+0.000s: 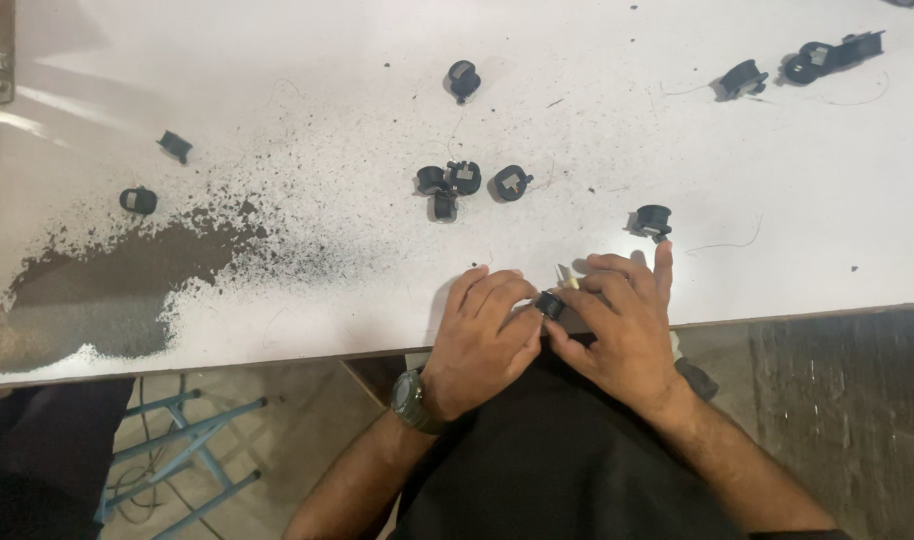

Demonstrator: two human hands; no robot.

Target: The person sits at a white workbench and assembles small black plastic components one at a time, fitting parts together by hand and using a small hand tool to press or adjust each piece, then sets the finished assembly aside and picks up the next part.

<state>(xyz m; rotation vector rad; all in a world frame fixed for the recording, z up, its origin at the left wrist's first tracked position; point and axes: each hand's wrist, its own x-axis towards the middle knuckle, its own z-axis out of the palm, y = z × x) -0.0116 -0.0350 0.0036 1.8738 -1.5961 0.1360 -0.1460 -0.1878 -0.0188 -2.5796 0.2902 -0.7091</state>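
White table (777,260), seen from above, near edge running across the middle of the view. Dark powder (127,265) spread over the left part, thick near the left edge and thinning to specks toward the centre. Bare floor below the edge, with a blue metal frame (192,440) at lower left.

Left hand (482,340) resting at the near edge, fingers curled, thumb and fingertips pinched on a small black part (549,304). Right hand (622,325) pressed in from the other side, thumb and bent fingers closed on the same part, index finger stretched out toward the far side. Small black part held between both hands just over the table's near edge, a pale tip (567,283) sticking out beside it. Dark watch (412,400) on the left wrist.

Black round piece (653,221) just beyond the right hand's fingertips, with a thin wire (727,245) to its right. Cluster of four similar pieces (467,183) farther off at centre, one more (463,80) near the far side. Two pieces (157,175) at far left by the powder, several others (807,62) at far right.
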